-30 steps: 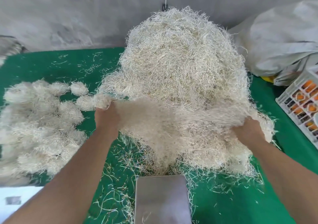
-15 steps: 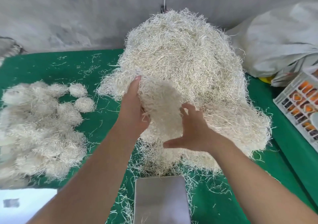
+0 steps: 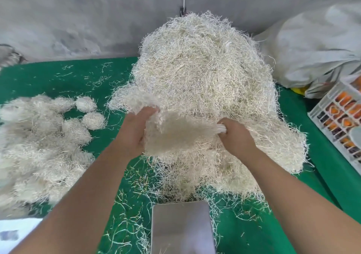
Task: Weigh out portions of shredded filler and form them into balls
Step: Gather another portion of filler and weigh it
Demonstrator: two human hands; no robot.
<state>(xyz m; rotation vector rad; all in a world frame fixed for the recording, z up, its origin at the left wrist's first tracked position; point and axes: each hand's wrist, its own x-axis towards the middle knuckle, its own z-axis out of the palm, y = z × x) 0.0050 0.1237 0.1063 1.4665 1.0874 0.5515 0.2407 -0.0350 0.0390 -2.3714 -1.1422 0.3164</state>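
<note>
While the left hand (image 3: 136, 130) cups a pale shredded-filler clump (image 3: 175, 132), the right hand (image 3: 237, 136) pinches its strands before the big straw-coloured filler heap (image 3: 205, 74).

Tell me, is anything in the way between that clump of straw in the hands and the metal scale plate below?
Nothing visible blocks it. The left hand and right hand hold the clump in front of the big pile. The scale plate lies nearer the person, its top bare except for a few stray strands at the edges.
</note>
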